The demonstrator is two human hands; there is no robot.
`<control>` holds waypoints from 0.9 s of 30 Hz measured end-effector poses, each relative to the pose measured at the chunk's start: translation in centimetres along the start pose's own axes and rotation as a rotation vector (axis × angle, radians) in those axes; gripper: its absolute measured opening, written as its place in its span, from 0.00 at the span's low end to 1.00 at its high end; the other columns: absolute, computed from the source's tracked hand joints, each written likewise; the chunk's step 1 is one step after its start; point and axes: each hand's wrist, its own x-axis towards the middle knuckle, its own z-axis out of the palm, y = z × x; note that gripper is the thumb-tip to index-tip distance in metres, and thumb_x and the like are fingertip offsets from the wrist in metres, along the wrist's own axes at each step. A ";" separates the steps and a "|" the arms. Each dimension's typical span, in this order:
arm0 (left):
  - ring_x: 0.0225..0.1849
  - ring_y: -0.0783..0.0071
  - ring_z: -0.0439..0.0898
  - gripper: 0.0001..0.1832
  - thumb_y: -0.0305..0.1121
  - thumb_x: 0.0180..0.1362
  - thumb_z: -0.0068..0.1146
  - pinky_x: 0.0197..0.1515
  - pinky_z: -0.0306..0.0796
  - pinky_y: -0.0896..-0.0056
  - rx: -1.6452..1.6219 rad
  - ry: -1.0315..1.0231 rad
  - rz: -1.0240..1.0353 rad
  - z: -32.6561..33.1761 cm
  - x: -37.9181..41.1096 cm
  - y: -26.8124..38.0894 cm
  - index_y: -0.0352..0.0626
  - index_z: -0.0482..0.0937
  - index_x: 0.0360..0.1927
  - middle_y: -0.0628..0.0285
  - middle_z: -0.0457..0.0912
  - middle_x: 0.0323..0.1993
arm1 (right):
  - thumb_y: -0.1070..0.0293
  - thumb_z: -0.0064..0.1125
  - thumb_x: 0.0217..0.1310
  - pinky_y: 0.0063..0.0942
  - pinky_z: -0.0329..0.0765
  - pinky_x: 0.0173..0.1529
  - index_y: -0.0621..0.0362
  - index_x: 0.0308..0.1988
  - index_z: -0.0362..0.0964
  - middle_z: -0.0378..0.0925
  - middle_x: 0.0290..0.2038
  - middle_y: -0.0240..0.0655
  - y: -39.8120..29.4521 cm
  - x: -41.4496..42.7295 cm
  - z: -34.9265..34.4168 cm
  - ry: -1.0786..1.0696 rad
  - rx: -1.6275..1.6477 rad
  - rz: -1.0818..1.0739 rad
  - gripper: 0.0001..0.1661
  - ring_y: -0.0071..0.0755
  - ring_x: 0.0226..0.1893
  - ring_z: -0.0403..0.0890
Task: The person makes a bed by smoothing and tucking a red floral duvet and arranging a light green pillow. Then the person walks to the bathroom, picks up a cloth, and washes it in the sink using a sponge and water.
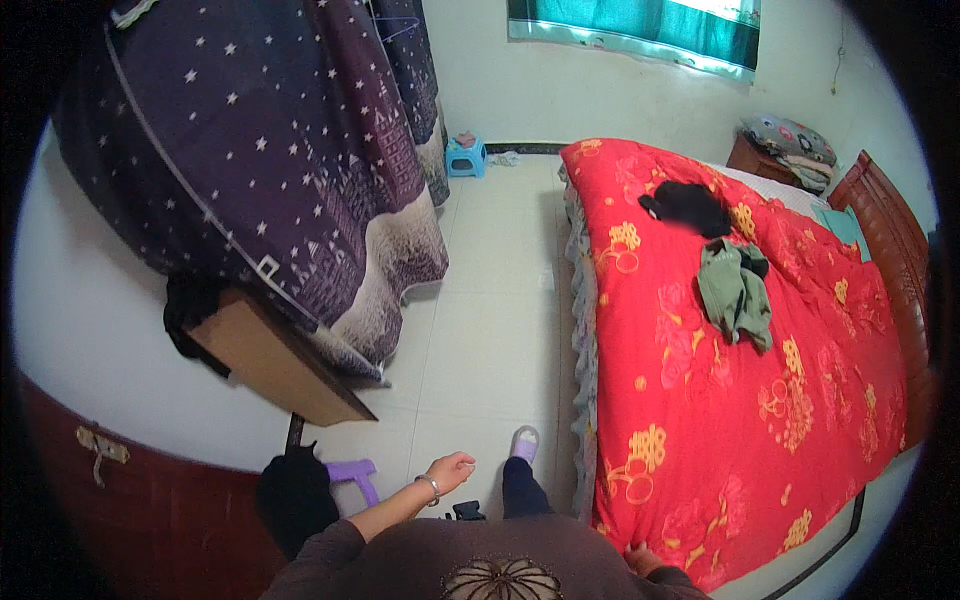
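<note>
My left hand (452, 473) hangs over the tiled floor with a silver bangle at the wrist. Its fingers are loosely bent, and nothing shows between them. Low at the bed's near corner, my right hand (643, 559) grips the edge of a red quilt (675, 405) with gold and pink patterns; the sleeve partly hides it. The quilt covers most of the bed. A green garment (735, 296) lies crumpled on it, with a black garment (688, 208) just beyond.
A star-patterned curtain (262, 150) hangs at left above a brown board (277, 356). Near my left arm are a black item (298, 491) and a purple plastic stool (356, 474). A blue stool (466, 157) stands by the far wall. The wooden headboard (892, 232) is at right.
</note>
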 end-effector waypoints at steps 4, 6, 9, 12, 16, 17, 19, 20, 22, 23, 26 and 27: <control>0.36 0.74 0.80 0.16 0.39 0.57 0.54 0.41 0.73 0.73 -0.063 -0.006 0.018 -4.7 10.3 3.4 0.44 0.76 0.45 0.60 0.82 0.34 | 0.47 0.54 0.53 0.42 0.69 0.54 0.53 0.58 0.48 0.63 0.52 0.52 -4.2 3.7 -7.9 -0.024 0.053 -0.079 0.39 0.54 0.53 0.68; 0.35 0.75 0.80 0.15 0.39 0.57 0.54 0.41 0.73 0.73 0.005 0.012 0.065 -7.2 14.7 6.5 0.43 0.76 0.45 0.61 0.82 0.33 | 0.49 0.54 0.54 0.42 0.70 0.52 0.55 0.54 0.53 0.66 0.49 0.52 -7.6 5.7 -12.6 0.001 0.051 -0.171 0.34 0.54 0.50 0.70; 0.33 0.76 0.80 0.13 0.38 0.57 0.54 0.40 0.73 0.73 0.033 0.028 0.165 -10.7 20.7 13.4 0.42 0.76 0.42 0.62 0.82 0.32 | 0.51 0.53 0.55 0.42 0.71 0.49 0.57 0.49 0.60 0.69 0.45 0.52 -12.7 8.2 -20.7 0.128 0.059 -0.357 0.28 0.54 0.47 0.72; 0.32 0.77 0.80 0.11 0.37 0.57 0.54 0.39 0.73 0.74 -0.052 0.000 0.184 -13.5 25.9 17.4 0.41 0.76 0.38 0.62 0.82 0.29 | 0.54 0.52 0.56 0.43 0.72 0.46 0.59 0.44 0.66 0.73 0.41 0.52 -18.9 9.5 -29.9 0.334 0.135 -0.560 0.22 0.55 0.43 0.75; 0.30 0.79 0.79 0.10 0.36 0.57 0.55 0.35 0.73 0.75 -0.031 -0.039 0.161 -17.4 33.0 22.7 0.40 0.76 0.33 0.64 0.81 0.25 | 0.63 0.54 0.57 0.38 0.75 0.41 0.60 0.40 0.74 0.77 0.36 0.50 -27.8 14.3 -41.6 0.754 0.289 -0.720 0.14 0.52 0.38 0.78; 0.29 0.79 0.79 0.10 0.36 0.57 0.55 0.34 0.72 0.75 -0.044 -0.012 0.155 -19.0 34.9 22.4 0.40 0.76 0.32 0.64 0.80 0.24 | 0.63 0.53 0.58 0.38 0.75 0.41 0.60 0.40 0.74 0.77 0.36 0.50 -31.2 12.9 -44.9 0.786 0.364 -0.840 0.14 0.52 0.37 0.78; 0.28 0.79 0.78 0.10 0.36 0.57 0.55 0.32 0.72 0.75 -0.076 0.014 0.178 -22.1 39.4 22.8 0.40 0.76 0.31 0.64 0.80 0.23 | 0.62 0.53 0.59 0.38 0.75 0.41 0.60 0.40 0.74 0.77 0.35 0.49 -36.3 10.6 -51.0 0.797 0.465 -0.956 0.14 0.50 0.37 0.79; 0.27 0.79 0.77 0.11 0.38 0.58 0.55 0.33 0.71 0.75 -0.074 0.005 0.196 -23.7 42.1 23.8 0.39 0.75 0.31 0.63 0.80 0.24 | 0.62 0.52 0.59 0.38 0.75 0.41 0.60 0.41 0.74 0.77 0.35 0.49 -37.9 11.1 -53.2 0.773 0.484 -0.964 0.15 0.49 0.38 0.79; 0.26 0.79 0.77 0.12 0.39 0.58 0.55 0.33 0.71 0.76 0.028 0.009 0.220 -27.5 47.4 26.7 0.39 0.75 0.31 0.64 0.80 0.24 | 0.62 0.53 0.59 0.37 0.75 0.43 0.59 0.42 0.74 0.77 0.36 0.48 -40.5 12.5 -57.3 0.724 0.483 -0.920 0.15 0.48 0.39 0.79; 0.26 0.80 0.77 0.13 0.40 0.58 0.56 0.33 0.71 0.76 0.078 0.013 0.232 -29.3 50.0 27.9 0.39 0.75 0.30 0.65 0.80 0.24 | 0.62 0.53 0.58 0.37 0.74 0.43 0.58 0.42 0.75 0.77 0.36 0.47 -41.3 13.9 -58.6 0.700 0.462 -0.873 0.15 0.49 0.39 0.78; 0.28 0.79 0.78 0.13 0.41 0.57 0.57 0.34 0.72 0.75 0.076 0.032 0.312 -33.4 58.1 30.6 0.39 0.77 0.32 0.63 0.81 0.26 | 0.64 0.56 0.54 0.37 0.75 0.45 0.57 0.42 0.76 0.77 0.39 0.46 -42.5 17.1 -63.2 0.660 0.387 -0.744 0.15 0.51 0.41 0.78; 0.29 0.78 0.78 0.13 0.40 0.56 0.57 0.34 0.72 0.74 0.083 0.030 0.317 -35.0 60.3 32.1 0.40 0.77 0.33 0.62 0.81 0.26 | 0.64 0.56 0.54 0.38 0.75 0.45 0.57 0.42 0.76 0.77 0.39 0.46 -43.2 17.1 -65.4 0.679 0.465 -0.722 0.15 0.51 0.41 0.78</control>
